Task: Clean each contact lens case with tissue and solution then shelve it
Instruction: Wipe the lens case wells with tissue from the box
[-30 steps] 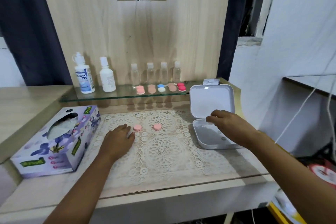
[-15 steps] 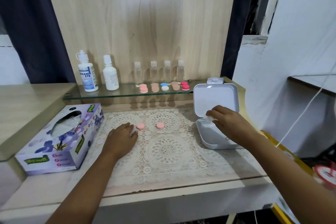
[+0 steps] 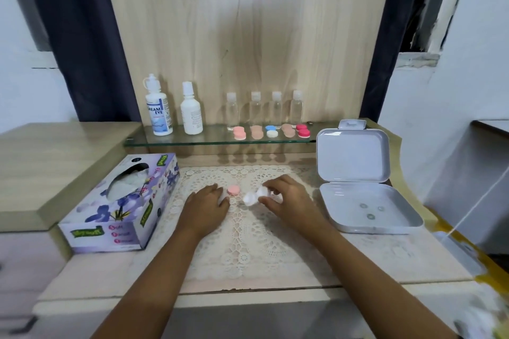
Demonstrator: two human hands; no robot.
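Head camera shows the right hand (image 3: 289, 202) pinching a white lens case (image 3: 252, 197) between thumb and fingertips, just above the lace mat (image 3: 248, 242). The left hand (image 3: 205, 208) rests flat on the mat with relaxed fingers and holds nothing that I can see. A pink cap (image 3: 233, 189) lies between the two hands, just beside the left fingertips. To do this step well, I think it is better to pinch the case by its edge, so both wells are free for wiping. The tissue box (image 3: 121, 206) is near the left hand.
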